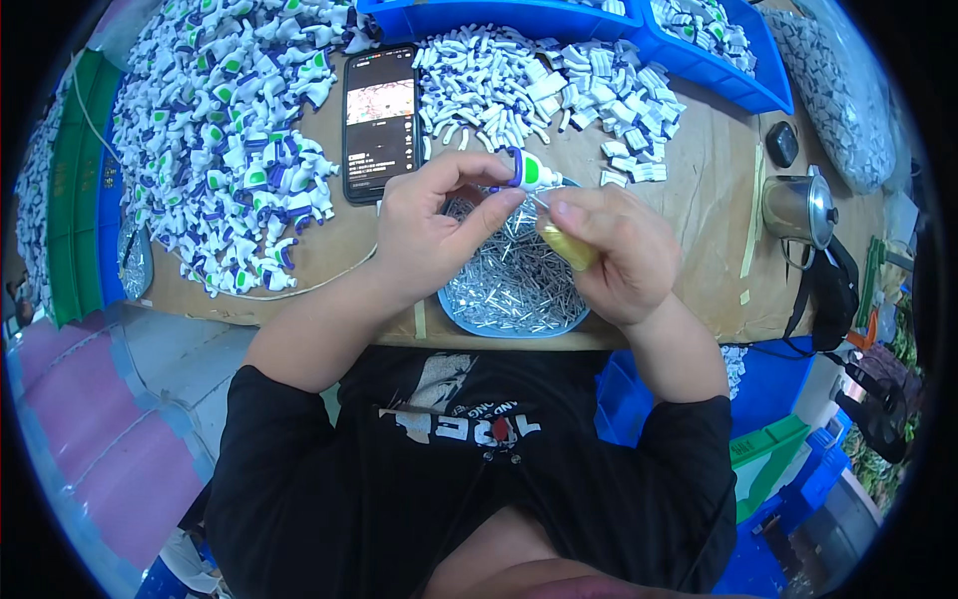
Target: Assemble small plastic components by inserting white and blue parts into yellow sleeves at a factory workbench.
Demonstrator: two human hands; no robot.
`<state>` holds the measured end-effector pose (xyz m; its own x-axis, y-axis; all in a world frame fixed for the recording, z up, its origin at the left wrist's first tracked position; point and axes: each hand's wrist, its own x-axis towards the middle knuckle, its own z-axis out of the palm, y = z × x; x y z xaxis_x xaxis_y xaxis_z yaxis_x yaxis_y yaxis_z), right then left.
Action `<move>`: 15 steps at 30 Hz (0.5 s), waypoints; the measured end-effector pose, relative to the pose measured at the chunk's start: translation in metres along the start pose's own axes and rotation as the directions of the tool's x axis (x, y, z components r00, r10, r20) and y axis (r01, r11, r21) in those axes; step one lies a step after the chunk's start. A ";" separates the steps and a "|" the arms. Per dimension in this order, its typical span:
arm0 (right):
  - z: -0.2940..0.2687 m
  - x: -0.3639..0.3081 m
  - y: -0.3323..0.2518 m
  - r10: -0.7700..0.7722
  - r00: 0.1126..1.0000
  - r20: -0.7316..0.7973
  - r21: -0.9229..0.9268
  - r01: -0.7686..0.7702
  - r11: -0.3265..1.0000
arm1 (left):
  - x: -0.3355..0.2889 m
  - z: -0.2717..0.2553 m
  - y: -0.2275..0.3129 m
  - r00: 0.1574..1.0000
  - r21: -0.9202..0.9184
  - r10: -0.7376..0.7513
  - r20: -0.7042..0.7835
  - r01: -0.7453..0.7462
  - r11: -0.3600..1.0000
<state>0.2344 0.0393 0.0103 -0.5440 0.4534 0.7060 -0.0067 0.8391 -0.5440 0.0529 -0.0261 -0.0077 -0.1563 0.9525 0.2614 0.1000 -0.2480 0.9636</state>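
Two bare hands meet above one round blue dish [454, 304] full of small shiny metal pins, too many to count. The dish sits at the near edge of the brown cardboard-covered tabletop [699, 200]. The left hand [429, 235] pinches one small white plastic piece with a green and purple part [527, 172] between thumb and fingertips. The right hand [609, 250] is curled, fingers pressed around one yellow soft lump [569, 248], its thumb tip close to the white piece. One black phone [379, 122] lies behind the left hand. One silver metal kettle [798, 208] stands near the right edge. Two blue bins [559, 15] line the far edge.
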 end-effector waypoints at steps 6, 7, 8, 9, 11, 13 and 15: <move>0.002 0.006 0.000 -0.015 0.999 0.048 -0.104 0.020 0.994 | 0.000 -0.001 0.006 0.994 0.119 0.081 0.067 -0.089 0.989; 0.001 0.006 0.000 -0.016 0.999 0.049 -0.103 0.021 0.994 | 0.000 -0.001 0.005 0.994 0.119 0.082 0.066 -0.089 0.989; 0.001 0.006 0.000 -0.020 0.998 0.058 -0.107 0.026 0.994 | -0.001 -0.002 0.005 0.994 0.132 0.091 0.066 -0.099 0.986; 0.001 0.006 0.000 -0.022 0.998 0.065 -0.111 0.029 0.993 | -0.001 -0.002 0.005 0.993 0.144 0.099 0.068 -0.108 0.984; 0.001 0.006 -0.001 -0.008 0.998 0.061 -0.111 0.015 0.994 | -0.002 -0.001 0.006 0.993 0.141 0.105 0.061 -0.112 0.984; 0.002 0.005 -0.001 0.008 0.998 0.057 -0.112 -0.002 0.994 | -0.001 -0.001 0.007 0.992 0.136 0.109 0.056 -0.116 0.984; 0.002 0.006 -0.002 -0.013 0.997 0.080 -0.180 0.027 0.983 | 0.000 -0.002 0.008 0.983 0.218 0.168 0.076 -0.180 0.959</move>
<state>0.2297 0.0398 0.0143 -0.6091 0.4173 0.6744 0.1300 0.8914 -0.4342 0.0517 -0.0286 0.0004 -0.0625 0.9081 0.4141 0.3382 -0.3711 0.8648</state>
